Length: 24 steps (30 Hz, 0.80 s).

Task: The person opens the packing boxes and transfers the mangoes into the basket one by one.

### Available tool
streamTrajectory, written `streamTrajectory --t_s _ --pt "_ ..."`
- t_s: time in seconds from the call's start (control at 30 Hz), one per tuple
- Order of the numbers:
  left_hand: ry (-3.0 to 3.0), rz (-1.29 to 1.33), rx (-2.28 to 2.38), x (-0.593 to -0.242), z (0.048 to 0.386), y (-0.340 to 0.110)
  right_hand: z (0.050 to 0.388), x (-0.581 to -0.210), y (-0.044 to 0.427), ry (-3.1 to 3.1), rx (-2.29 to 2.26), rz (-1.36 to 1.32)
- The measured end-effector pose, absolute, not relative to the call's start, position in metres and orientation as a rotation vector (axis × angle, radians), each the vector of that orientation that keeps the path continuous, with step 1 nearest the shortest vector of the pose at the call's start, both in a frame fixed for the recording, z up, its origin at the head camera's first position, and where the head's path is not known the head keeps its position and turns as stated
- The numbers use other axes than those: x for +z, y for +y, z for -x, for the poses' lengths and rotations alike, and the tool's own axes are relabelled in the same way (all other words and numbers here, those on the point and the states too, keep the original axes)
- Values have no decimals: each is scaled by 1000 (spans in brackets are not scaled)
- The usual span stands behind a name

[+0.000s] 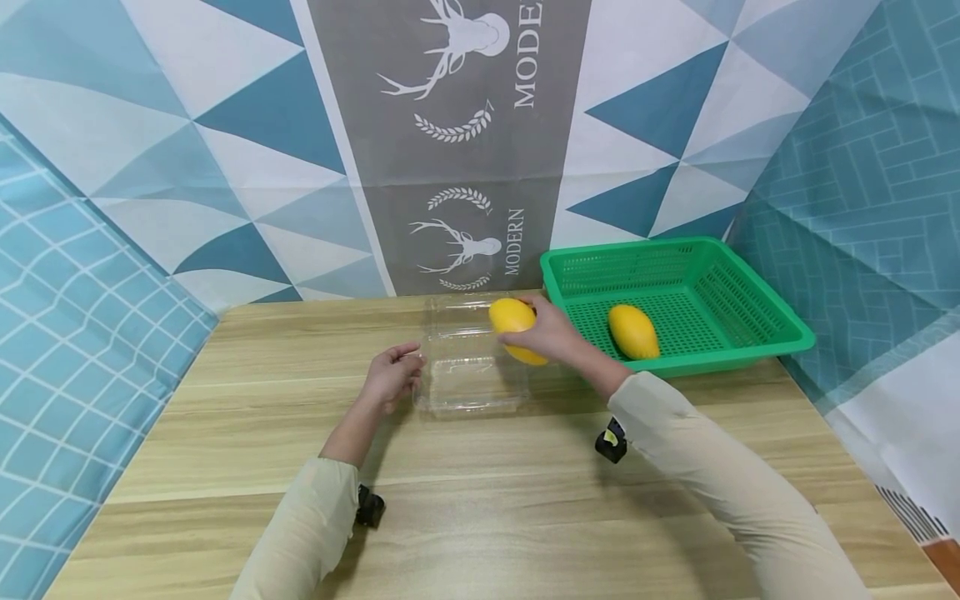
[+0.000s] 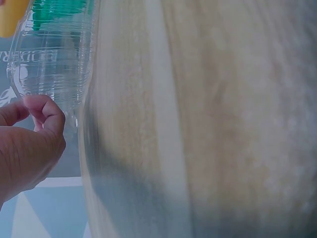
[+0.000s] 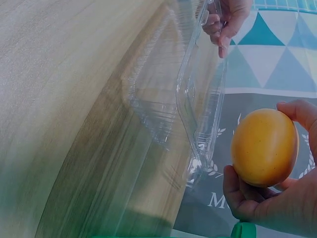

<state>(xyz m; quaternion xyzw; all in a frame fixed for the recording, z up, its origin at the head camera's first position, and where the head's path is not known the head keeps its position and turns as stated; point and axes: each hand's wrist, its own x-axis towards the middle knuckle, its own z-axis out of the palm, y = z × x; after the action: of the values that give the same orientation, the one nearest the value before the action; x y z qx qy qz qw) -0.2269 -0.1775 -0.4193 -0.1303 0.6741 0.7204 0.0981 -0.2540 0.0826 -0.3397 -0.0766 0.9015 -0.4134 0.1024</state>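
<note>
A clear plastic clamshell container lies with its lid raised at the back of the table. At its left edge my left hand pinches the rim between thumb and finger, as the left wrist view also shows. Over the container's right side, my right hand grips a yellow mango, held above the plastic and apart from it. The mango's smooth round end faces the right wrist camera. Another mango lies in the green plastic basket to the right.
The wooden table meets a patterned cloth backdrop just behind the container. The basket's slotted walls rise close beside my right forearm. Blue tile-patterned cloth borders the left side.
</note>
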Motion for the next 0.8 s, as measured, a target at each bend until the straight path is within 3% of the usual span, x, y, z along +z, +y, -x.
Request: streamTrajectory --t_s 0.8 --pt "2021 388 2130 -417 226 -176 255 -323 88 2696 -1193 259"
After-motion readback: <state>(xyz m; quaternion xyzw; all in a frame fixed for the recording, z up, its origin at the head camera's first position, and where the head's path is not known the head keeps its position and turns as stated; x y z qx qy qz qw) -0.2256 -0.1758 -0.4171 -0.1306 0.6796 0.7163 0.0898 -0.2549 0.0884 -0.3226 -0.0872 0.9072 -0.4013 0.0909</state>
